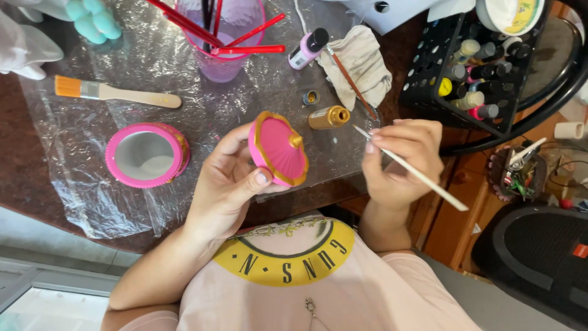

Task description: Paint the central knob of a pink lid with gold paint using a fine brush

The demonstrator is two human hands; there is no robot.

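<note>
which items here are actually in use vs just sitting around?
In use:
- pink lid with gold trim, held in left hand
- thin brush, held in right hand
- open gold paint bottle and its cap

Lying about:
- pink round box
- flat orange-bristled brush
- rag
- pink paint bottle
- black paint rack

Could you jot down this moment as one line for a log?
left hand: holds pink lid | right hand: holds thin brush | on table: pink bowl, gold paint bottle, flat brush
</note>
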